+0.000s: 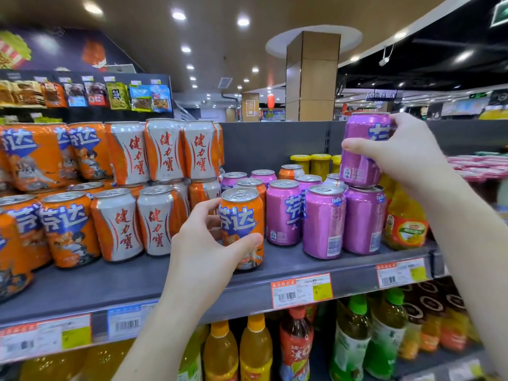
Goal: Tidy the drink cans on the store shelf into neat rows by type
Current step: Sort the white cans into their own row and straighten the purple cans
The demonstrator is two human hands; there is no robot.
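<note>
My left hand [204, 243] grips an orange Fanta can [242, 218] that stands upright on the grey shelf [110, 281], just left of the purple cans. My right hand [406, 152] holds a purple Fanta can [362, 149] on top of another purple can [364, 218] at the right end of the purple group. Several purple cans [283, 213] stand in the middle. Orange-and-white cans [118, 224] and more orange Fanta cans [68, 229] are stacked two high on the left.
Yellow juice bottles [404, 218] stand right of the purple cans, with yellow-lidded jars [320, 163] behind. Price tags [301, 290] line the shelf edge. Bottled drinks [297, 342] fill the shelf below. A bare strip of shelf lies in front of the left cans.
</note>
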